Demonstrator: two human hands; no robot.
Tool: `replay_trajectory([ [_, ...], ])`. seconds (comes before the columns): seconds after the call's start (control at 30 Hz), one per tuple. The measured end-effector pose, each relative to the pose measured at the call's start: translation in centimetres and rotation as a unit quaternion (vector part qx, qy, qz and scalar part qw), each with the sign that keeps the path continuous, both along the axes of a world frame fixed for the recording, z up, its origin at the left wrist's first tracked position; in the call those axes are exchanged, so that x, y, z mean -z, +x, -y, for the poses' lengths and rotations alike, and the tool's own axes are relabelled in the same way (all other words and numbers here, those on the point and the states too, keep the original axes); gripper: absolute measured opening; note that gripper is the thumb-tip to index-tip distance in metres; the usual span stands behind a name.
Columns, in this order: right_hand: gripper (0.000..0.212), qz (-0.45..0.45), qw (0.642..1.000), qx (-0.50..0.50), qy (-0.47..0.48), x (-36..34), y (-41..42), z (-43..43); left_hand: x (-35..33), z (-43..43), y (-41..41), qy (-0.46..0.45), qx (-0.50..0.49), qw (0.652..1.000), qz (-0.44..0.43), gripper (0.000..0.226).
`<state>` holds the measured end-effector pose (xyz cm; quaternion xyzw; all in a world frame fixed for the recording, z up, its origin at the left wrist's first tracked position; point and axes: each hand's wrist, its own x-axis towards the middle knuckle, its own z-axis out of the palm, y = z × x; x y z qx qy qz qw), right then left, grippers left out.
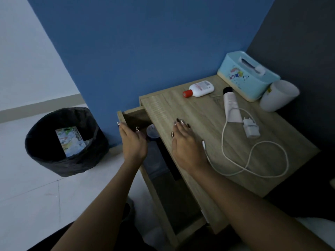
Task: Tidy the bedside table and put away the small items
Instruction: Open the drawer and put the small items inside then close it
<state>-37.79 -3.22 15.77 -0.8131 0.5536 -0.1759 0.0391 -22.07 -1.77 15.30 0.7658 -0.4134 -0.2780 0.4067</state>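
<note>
A wooden bedside table (204,113) has its top drawer (121,116) pulled open to the left. My left hand (133,140) hovers over the open drawer with its fingers loosely extended, holding nothing. My right hand (186,144) rests flat on the tabletop near its left edge. Inside the drawer lie a small round tin (152,132) and a dark flat item (155,160). On the tabletop are a white bottle with a red cap (199,88), a white tube with a black cap (231,105), and a white charger with its cable (251,128).
A light blue tissue box (246,75) and a white cup (278,96) stand at the table's back right corner. A black bin (65,142) with a coloured packet inside sits on the tiled floor to the left. A blue wall is behind.
</note>
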Motion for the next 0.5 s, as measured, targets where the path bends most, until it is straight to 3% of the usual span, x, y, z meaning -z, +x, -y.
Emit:
replay_trajectory([
  [0.33, 0.048, 0.007, 1.000, 0.003, -0.016, -0.4, 0.0, -0.1, -0.2, 4.6, -3.8, 0.024, 0.029, 0.996, -0.087, 0.071],
  [0.5, 0.051, 0.008, 1.000, 0.011, -0.014, -0.4, 0.0, 0.0, -0.6, 6.1, -5.5, 0.029, 0.009, 0.996, -0.080, 0.072],
])
